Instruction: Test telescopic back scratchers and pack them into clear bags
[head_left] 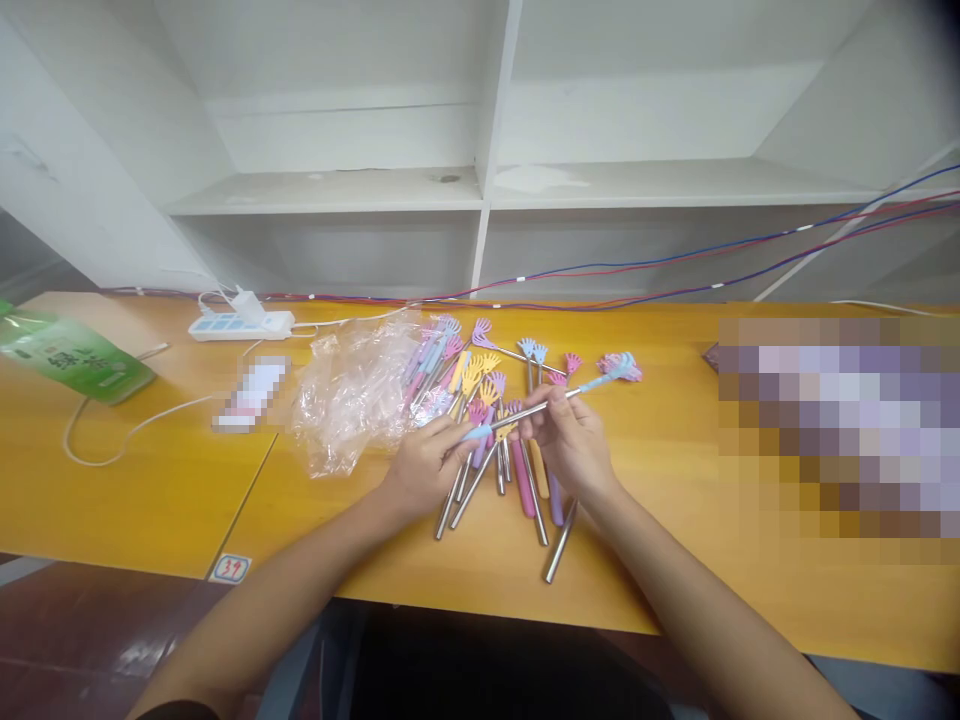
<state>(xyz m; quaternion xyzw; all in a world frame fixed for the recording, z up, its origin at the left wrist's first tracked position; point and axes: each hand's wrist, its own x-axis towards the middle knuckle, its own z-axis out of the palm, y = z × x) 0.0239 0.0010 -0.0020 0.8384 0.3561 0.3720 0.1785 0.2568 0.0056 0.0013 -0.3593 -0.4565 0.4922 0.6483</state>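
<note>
Between my two hands is a back scratcher (517, 415) with a metal rod, a light blue handle and a light blue claw head. My left hand (426, 462) is closed round the handle end. Further up the rod, my right hand (574, 440) pinches it near the claw end, which points up to the right. Beneath and beyond my hands lie several loose back scratchers (472, 375) in pink, yellow, purple and blue, with metal rods. Some sit partly inside a clear plastic bag (349, 390). A small pink and blue bundle (631, 366) lies just past the held claw.
A white power strip (240, 325) with a plug and cables stands at the back left. Nearby are a green pouch (82, 355) and a blurred phone-like item (251, 393). A pixelated object (847, 420) covers the right side. White shelving (480, 190) rises behind the table.
</note>
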